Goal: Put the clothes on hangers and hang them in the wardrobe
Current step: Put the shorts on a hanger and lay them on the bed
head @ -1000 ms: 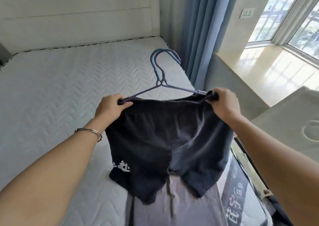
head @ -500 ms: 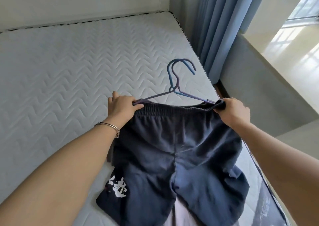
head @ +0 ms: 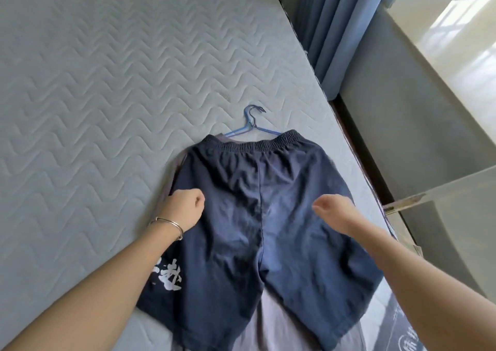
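Dark navy shorts [head: 257, 216] with white print on one leg lie flat on the mattress [head: 94, 95]. A blue hanger [head: 251, 125] sticks out of their elastic waistband, hook pointing away from me. Under the shorts lies a grey garment [head: 271, 321], showing at the left edge and between the legs. My left hand [head: 185, 211] hovers over the shorts' left side with its fingers curled into a fist, holding nothing. My right hand [head: 335, 213] is above the shorts' right side, fingers loosely apart, empty.
The quilted mattress stretches away to the left and ahead. Blue curtains [head: 330, 28] hang beyond the bed's right edge. A grey wall ledge [head: 418, 136] and a sunlit windowsill [head: 456, 42] run along the right.
The shorts on the hanger went from held up by both hands to lying flat on the bed. Both hands let go of the waistband and drew back toward me.
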Demonstrator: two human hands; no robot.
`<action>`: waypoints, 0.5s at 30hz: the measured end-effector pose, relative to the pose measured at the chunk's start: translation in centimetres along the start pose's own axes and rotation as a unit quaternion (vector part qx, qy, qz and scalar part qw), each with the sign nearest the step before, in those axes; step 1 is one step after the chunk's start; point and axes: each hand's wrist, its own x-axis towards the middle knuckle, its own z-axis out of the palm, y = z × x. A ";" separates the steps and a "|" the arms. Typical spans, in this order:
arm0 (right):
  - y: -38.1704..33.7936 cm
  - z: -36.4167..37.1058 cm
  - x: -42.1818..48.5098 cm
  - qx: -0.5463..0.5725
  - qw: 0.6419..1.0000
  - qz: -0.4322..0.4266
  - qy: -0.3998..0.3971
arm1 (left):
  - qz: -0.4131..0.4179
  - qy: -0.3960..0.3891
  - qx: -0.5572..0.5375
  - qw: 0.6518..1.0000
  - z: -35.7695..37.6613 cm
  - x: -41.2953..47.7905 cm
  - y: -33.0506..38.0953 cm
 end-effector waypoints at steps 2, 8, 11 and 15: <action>0.8 1.4 -2.8 -0.003 0.999 0.011 -0.040 | -0.020 -0.034 -0.034 0.999 0.3 -4.1 -2.1; 1.6 3.9 -13.9 0.128 0.986 0.024 -0.099 | -0.105 -0.073 -0.162 0.978 0.9 -20.1 -8.4; 2.4 5.9 -20.8 0.269 0.957 0.066 -0.086 | -0.158 -0.060 -0.227 0.959 2.8 -28.6 -11.1; 4.1 10.9 -28.8 0.309 0.934 0.105 -0.144 | -0.250 -0.043 -0.321 0.912 7.6 -40.3 -13.1</action>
